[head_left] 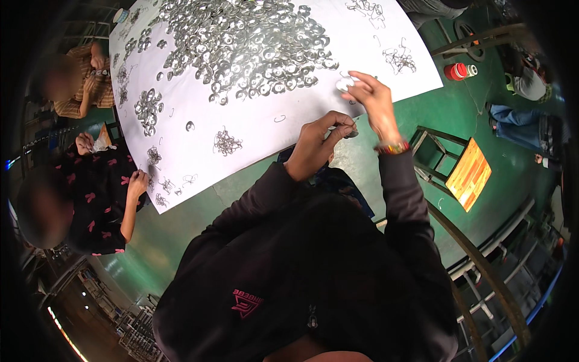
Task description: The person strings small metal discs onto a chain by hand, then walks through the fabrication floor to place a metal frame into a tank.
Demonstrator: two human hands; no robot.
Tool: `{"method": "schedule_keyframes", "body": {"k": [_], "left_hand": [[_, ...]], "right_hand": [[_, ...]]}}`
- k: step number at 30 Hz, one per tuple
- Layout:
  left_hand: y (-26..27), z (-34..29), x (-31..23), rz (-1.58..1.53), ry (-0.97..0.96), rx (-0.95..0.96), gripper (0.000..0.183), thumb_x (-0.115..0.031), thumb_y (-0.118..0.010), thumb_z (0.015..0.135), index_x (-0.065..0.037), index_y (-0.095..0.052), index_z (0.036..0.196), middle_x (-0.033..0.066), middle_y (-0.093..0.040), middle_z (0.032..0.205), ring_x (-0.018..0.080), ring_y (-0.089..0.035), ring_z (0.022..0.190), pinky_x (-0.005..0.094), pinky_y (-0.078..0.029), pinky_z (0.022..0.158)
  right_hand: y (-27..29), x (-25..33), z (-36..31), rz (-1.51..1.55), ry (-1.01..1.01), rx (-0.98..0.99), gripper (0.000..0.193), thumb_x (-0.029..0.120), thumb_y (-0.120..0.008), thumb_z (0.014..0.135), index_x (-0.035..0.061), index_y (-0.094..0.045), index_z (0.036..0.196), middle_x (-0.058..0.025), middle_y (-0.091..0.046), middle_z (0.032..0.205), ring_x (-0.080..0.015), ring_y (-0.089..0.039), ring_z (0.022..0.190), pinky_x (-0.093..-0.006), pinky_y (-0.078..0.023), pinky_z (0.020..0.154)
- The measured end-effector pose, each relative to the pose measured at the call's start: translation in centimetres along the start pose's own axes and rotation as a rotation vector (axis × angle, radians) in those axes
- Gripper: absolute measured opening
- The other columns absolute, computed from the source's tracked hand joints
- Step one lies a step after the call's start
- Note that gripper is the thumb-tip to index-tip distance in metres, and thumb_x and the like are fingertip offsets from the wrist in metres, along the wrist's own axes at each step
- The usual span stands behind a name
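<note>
My left hand (319, 145) is closed in a pinch at the near edge of the white-covered table (259, 130). A small dark metal piece (353, 133) shows at its fingertips; the grip hides most of it. Farther right and a little higher, my right hand (375, 102) has thumb and index finger around a shiny round metal piece (345, 84), partly blurred. Beyond both hands spreads a large heap of shiny round metal pieces (241, 48), each with a hole or notch. Nearest my left hand lies a single thin wire hook (280, 119).
Piles of wire hooks (227, 142) lie left of my hands, with another hook pile (399, 60) at the far right. Two people (99, 199) sit along the left edge. A wooden stool (469, 175) and a red jug (456, 72) stand on the green floor at right.
</note>
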State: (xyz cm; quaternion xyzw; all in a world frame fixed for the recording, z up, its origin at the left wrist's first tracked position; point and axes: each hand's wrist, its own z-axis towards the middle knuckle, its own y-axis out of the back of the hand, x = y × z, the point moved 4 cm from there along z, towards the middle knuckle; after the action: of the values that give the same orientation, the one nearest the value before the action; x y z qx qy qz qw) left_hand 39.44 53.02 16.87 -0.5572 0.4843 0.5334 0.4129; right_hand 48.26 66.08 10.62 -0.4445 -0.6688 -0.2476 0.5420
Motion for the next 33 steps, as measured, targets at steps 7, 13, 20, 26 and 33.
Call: {"method": "schedule_keyframes", "body": {"k": [7,13,20,26,33], "left_hand": [[-3.9,0.3,-0.3,0.049,-0.072,0.096,0.012,-0.011,-0.054,0.086,-0.001,-0.056,0.093,0.0066,-0.063,0.085,0.0121,-0.060,0.084,0.0249,-0.047,0.072],[-6.8,-0.6,-0.5,0.194,-0.219,0.111,0.013,-0.012,-0.056,0.085,-0.002,-0.055,0.093,0.0083,-0.061,0.087,0.0168,-0.061,0.078,0.0269,-0.049,0.061],[-8.1,-1.6,-0.3,0.430,-0.453,0.102,0.011,-0.010,-0.058,0.083,-0.005,-0.055,0.092,0.0079,-0.059,0.084,0.0207,-0.059,0.082,0.0321,-0.046,0.067],[-8.2,-2.1,1.1,0.221,-0.329,0.119,0.019,-0.011,-0.060,0.079,-0.004,-0.053,0.096,0.0100,-0.057,0.090,0.0285,-0.056,0.082,0.0357,-0.044,0.072],[-3.2,8.3,8.0,0.826,-0.313,0.012,0.013,-0.015,-0.059,0.079,-0.004,-0.065,0.077,0.0111,-0.058,0.078,0.0284,-0.054,0.081,0.0355,-0.045,0.070]], "right_hand": [[3.5,4.2,-12.1,-0.033,0.154,-0.280,0.027,-0.005,-0.063,0.075,-0.0040,-0.060,0.102,-0.0092,-0.062,0.086,-0.0088,-0.059,0.070,-0.0197,-0.048,0.064],[4.9,3.6,-14.8,0.317,0.214,-0.365,0.025,-0.008,-0.061,0.075,-0.0066,-0.058,0.100,-0.0132,-0.063,0.088,-0.0128,-0.059,0.072,-0.0221,-0.049,0.062],[5.7,1.9,-16.8,0.431,0.199,-0.427,0.025,-0.011,-0.057,0.076,-0.0103,-0.055,0.101,-0.0172,-0.062,0.090,-0.0192,-0.061,0.076,-0.0288,-0.053,0.068],[6.0,1.2,-17.4,0.547,0.153,-0.360,0.024,-0.012,-0.056,0.076,-0.0076,-0.056,0.100,-0.0154,-0.062,0.089,-0.0206,-0.063,0.073,-0.0288,-0.053,0.068],[6.8,1.9,-18.3,0.377,0.194,-0.399,0.021,-0.011,-0.057,0.076,-0.0072,-0.059,0.096,-0.0127,-0.063,0.085,-0.0193,-0.063,0.071,-0.0277,-0.052,0.067]]}}
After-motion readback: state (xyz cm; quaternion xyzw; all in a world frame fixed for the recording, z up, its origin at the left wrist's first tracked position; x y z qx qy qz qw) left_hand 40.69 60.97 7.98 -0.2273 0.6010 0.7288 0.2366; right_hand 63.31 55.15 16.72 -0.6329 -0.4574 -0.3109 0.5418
